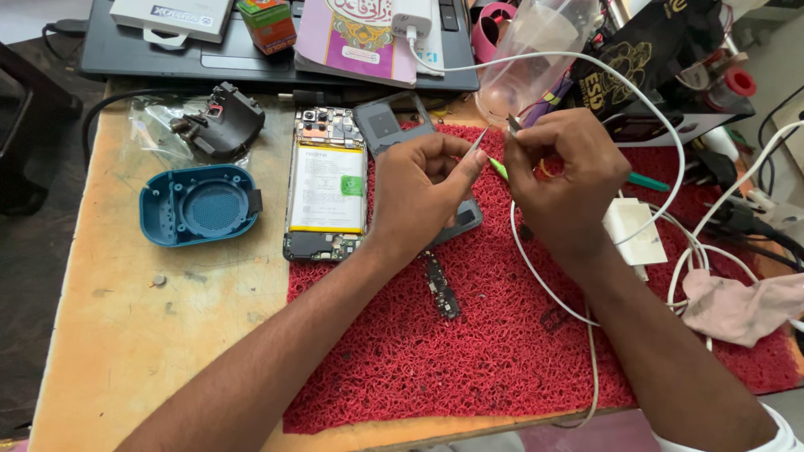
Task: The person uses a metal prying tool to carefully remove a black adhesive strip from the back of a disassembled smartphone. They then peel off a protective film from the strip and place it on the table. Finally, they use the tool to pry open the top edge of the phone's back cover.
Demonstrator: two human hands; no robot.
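Red mat (469,351), purple booklet (356,38) beyond

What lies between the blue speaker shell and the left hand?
The opened phone, battery up, lies between the speaker shell and left hand, in the head view.

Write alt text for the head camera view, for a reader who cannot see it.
Two bare hands meet over a red mat: the left hand pinches thin tweezers, the right hand grips a small metal tool. An opened phone showing its battery lies to the left, beside a blue speaker shell on the wooden table.
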